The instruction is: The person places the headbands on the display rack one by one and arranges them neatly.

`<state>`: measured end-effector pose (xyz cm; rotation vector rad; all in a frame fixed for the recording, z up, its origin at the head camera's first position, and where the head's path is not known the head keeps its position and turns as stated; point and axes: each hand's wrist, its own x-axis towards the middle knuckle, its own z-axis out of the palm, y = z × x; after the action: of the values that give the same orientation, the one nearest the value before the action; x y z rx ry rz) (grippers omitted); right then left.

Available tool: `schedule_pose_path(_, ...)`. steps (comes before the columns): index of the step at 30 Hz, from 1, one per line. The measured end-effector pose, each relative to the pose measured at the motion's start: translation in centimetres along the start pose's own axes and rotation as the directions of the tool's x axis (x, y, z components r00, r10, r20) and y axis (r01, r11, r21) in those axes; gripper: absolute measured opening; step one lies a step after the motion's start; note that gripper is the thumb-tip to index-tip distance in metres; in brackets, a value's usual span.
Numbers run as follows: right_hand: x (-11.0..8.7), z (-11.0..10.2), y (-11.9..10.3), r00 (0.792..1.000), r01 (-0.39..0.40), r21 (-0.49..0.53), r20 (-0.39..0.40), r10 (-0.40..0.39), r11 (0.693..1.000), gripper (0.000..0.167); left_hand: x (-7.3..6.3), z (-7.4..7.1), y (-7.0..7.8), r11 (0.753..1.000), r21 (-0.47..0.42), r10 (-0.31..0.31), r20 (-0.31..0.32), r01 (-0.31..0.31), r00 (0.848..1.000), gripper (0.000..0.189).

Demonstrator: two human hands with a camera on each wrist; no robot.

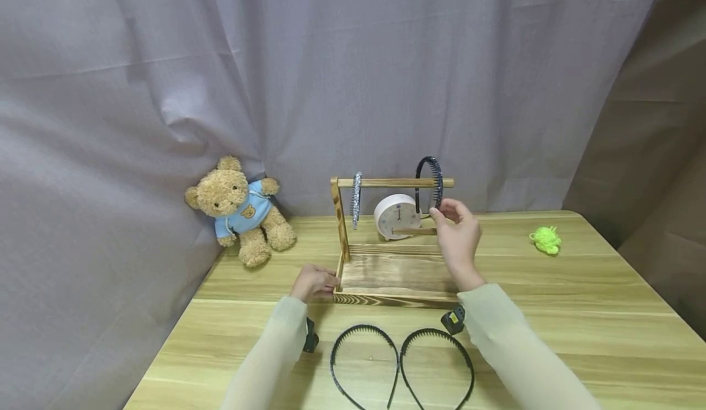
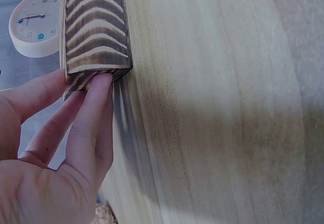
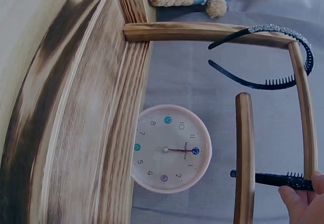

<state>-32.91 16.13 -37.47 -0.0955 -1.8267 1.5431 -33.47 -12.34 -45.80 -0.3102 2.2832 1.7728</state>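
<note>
My right hand (image 1: 460, 238) pinches the lower end of a black toothed headband (image 1: 438, 183) between thumb and fingers. This headband loops over the top bar (image 1: 386, 182) of a wooden rack (image 1: 397, 275), close to the bar's right end. Farther left on the same bar hangs a silver glittery headband (image 1: 356, 201). My left hand (image 1: 313, 282) holds the left front corner of the rack's tray base; in the left wrist view its fingertips press on the striped wooden end (image 2: 96, 46). Two black toothed headbands, a left one (image 1: 366, 326) and a right one (image 1: 432, 331), lie in front of the rack.
Behind the rack stands a round white clock (image 1: 399, 208), beside its lower wooden peg (image 1: 416, 231). A teddy bear (image 1: 248, 214) in a blue top sits at the back left. Bright green yarn (image 1: 546, 239) lies on the table (image 1: 579, 299) at right. Grey curtain (image 1: 386, 79) hangs behind.
</note>
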Motion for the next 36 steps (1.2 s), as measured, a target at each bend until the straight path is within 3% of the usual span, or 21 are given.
schedule_pose_path(7,-0.6,0.5,-0.2,0.999,-0.043,-0.026,0.029,0.043,0.999,0.019,0.0,0.0,-0.1,1.0,0.0,0.009,0.01,-0.009,1.0,0.03)
schedule_pose_path(17,-1.3,1.9,-0.5,0.996,-0.06,0.018,0.069,0.059,0.998,0.02,-0.2,-0.1,0.1,1.0,0.013,0.009,-0.009,-0.009,1.0,0.029)
schedule_pose_path(36,-2.5,4.3,-1.2,0.995,-0.046,0.066,0.092,0.04,0.997,0.019,-0.2,0.1,0.0,1.0,-0.007,0.013,-0.016,-0.013,1.0,0.033)
